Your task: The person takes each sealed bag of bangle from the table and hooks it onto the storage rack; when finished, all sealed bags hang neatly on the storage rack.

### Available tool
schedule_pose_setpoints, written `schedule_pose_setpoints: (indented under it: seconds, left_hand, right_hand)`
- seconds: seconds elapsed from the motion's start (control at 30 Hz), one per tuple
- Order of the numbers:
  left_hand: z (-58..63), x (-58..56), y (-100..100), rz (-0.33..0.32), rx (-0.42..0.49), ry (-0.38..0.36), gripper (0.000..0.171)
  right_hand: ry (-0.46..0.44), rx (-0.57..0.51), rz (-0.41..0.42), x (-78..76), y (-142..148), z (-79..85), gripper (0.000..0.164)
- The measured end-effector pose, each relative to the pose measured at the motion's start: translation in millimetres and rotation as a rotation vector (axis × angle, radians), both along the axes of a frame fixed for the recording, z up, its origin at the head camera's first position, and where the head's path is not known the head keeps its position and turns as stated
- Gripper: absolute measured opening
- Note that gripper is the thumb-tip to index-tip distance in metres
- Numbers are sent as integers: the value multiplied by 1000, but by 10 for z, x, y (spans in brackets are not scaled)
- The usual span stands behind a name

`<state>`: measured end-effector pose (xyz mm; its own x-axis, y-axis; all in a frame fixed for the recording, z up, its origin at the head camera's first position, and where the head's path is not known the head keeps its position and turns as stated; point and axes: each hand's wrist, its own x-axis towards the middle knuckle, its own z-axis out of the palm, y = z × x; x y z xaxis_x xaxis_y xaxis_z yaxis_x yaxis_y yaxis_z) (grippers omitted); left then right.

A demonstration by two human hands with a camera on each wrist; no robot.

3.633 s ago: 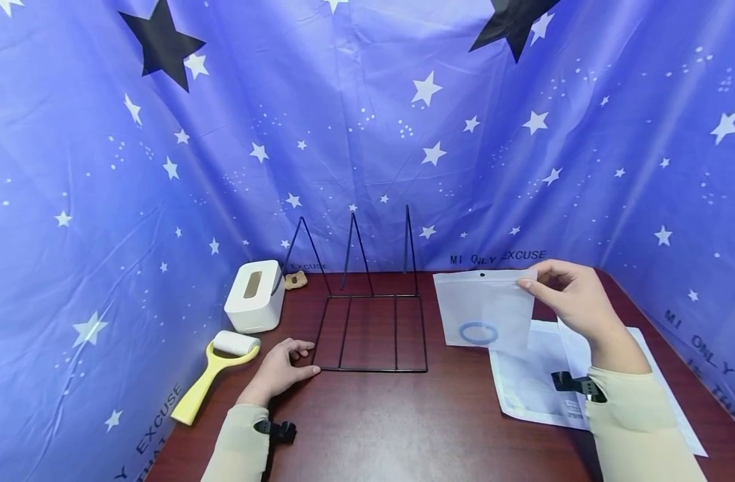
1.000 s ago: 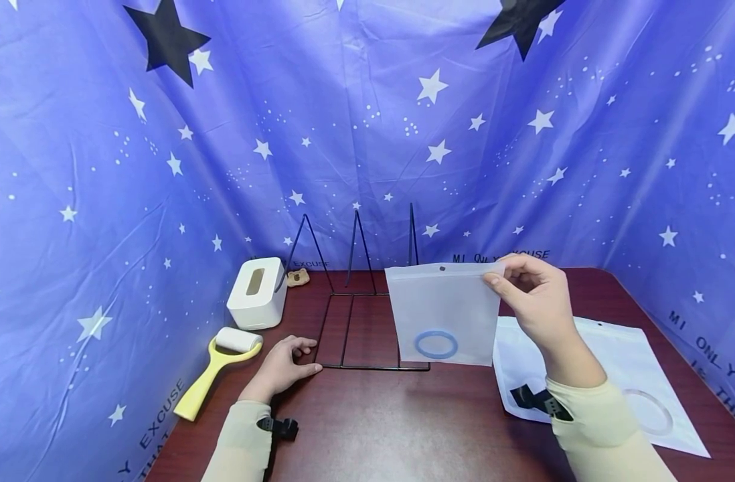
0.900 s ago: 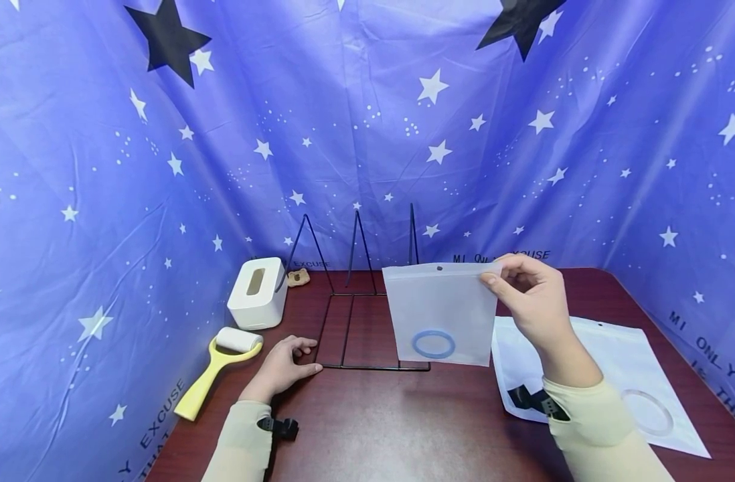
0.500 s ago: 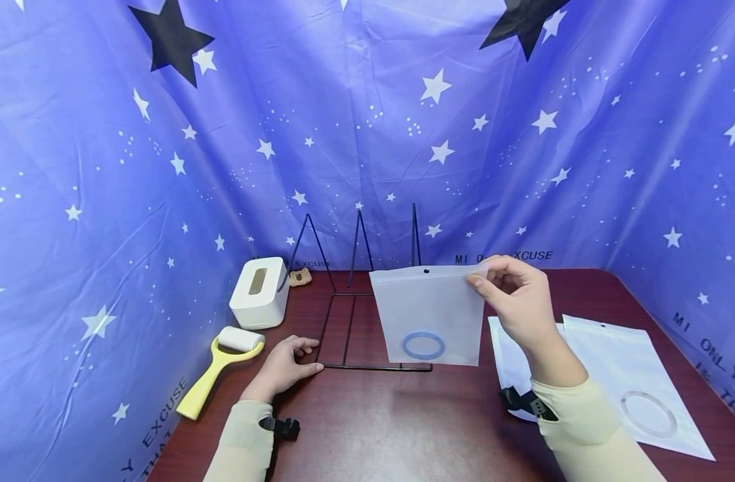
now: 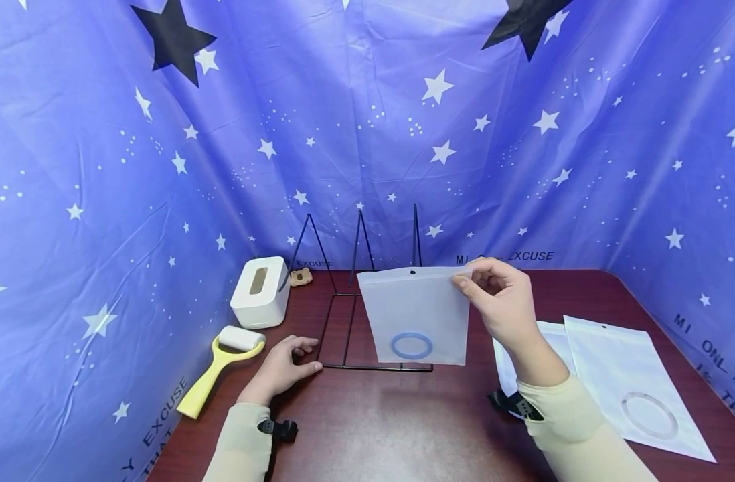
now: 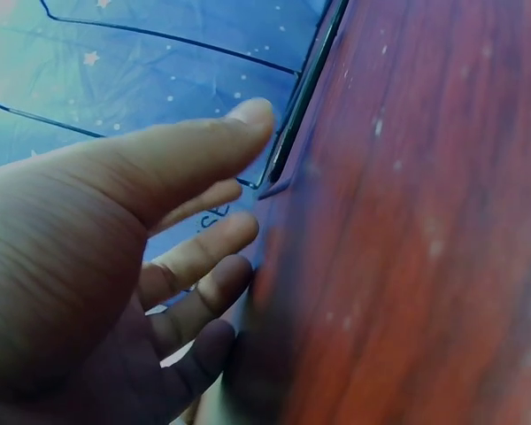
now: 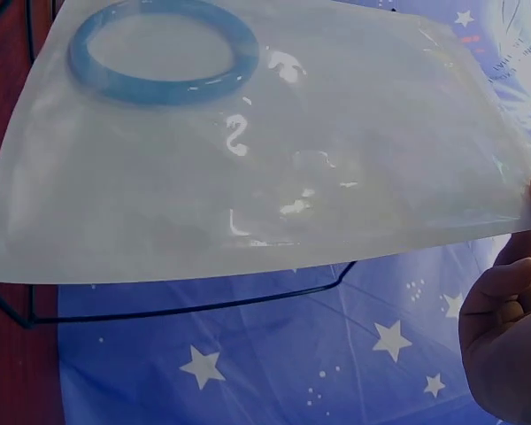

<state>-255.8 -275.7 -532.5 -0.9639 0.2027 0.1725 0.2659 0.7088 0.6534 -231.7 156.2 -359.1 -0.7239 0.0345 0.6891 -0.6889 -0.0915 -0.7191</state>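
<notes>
My right hand (image 5: pixel 503 308) pinches the top right corner of a translucent white zip bag (image 5: pixel 428 308) between thumb and fingers. Inside, near the bottom of the bag, shows a blue ring like a bangle (image 5: pixel 412 333). The bag hangs upright, overlapping the right part of a black wire rack (image 5: pixel 358 367) in the head view and hiding some of its wires. My left hand (image 5: pixel 277 368) rests at the rack's front left corner. In the left wrist view its thumb (image 6: pixel 212 146) lies close to the wire, apart from the loosely bent fingers.
Two more white bags lie overlapping on the right; the upper bag (image 5: pixel 620 361) contains a pale ring (image 5: pixel 649 396). At left are a yellow-handled lint roller (image 5: pixel 201 391), a white tissue box (image 5: pixel 274 308) and a small tan biscuit-like piece (image 5: pixel 301 276). A starry blue curtain (image 5: pixel 367 154) surrounds the table.
My right hand has carried the bag leftward, from beside the bags on the right to in front of the rack. My left hand has stayed at the rack's corner.
</notes>
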Motion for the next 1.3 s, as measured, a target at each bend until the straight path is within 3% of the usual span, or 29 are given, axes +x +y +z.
schedule_pose_setpoints:
  seconds: [0.43, 0.73, 1.13, 1.3]
  left_hand:
    - [118, 95, 55, -42, 116, 11, 54]
    - [185, 156, 180, -146, 142, 72, 56]
    - [244, 215, 294, -255, 311, 14, 47]
    - [247, 231, 349, -281, 384, -15, 31]
  right_hand:
    - [-21, -2, 13, -47, -177, -98, 11]
    - [-21, 9, 32, -70, -303, -162, 10]
    - [-34, 14, 29, -71, -606, -294, 11]
    - [-28, -3, 15, -79, -715, -315, 12]
